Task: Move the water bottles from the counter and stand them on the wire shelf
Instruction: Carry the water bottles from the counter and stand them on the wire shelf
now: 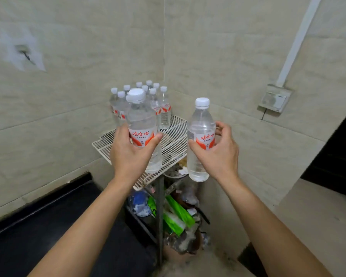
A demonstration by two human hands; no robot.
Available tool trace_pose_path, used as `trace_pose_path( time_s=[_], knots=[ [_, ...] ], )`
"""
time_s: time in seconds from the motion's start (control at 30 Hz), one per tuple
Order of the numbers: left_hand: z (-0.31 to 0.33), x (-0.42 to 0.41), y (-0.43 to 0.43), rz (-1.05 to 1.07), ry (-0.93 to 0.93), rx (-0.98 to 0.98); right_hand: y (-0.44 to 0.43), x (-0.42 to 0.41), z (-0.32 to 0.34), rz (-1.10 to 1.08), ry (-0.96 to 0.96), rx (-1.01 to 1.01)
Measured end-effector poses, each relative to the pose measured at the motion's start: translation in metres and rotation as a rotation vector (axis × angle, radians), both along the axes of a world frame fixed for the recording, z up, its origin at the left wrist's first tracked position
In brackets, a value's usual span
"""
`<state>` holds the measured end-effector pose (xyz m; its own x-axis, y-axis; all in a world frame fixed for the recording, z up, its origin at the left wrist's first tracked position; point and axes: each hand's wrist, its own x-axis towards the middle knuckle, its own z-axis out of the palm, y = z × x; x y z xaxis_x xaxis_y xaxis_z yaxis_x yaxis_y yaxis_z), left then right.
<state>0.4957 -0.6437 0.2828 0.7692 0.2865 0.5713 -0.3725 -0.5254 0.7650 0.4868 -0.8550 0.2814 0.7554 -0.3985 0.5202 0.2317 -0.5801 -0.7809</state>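
Bottles: two held upright in air, one per hand. Left hand (128, 154) wraps labelled bottle (141, 124) above wire shelf (174, 140). Right hand (218, 150) grips second bottle (200, 136) off shelf's right edge. Bottle cluster (148, 100) stands at shelf's rear corner. Black counter (48, 226) lower left.
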Motion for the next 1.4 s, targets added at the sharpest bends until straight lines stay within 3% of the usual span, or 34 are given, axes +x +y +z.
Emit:
trace_pose_path(
  time_s=[0.3,0.7,0.93,1.13,1.4],
  knots=[
    [-0.019,0.125,-0.011,0.049,0.085,-0.165,-0.017,0.148,-0.004,0.113,0.007,0.111],
    [-0.071,0.203,-0.018,0.310,0.182,-0.304,0.036,0.303,-0.070,0.585,0.207,0.078],
    [-0.090,0.220,-0.030,0.425,0.287,-0.191,0.032,0.331,-0.093,0.774,0.269,-0.081],
    [-0.113,0.202,-0.022,0.202,0.511,-0.159,0.015,0.336,-0.123,0.960,0.463,-0.249],
    [-0.128,0.211,-0.021,0.311,0.505,-0.179,0.025,0.339,-0.133,0.893,0.440,-0.340]
  ],
)
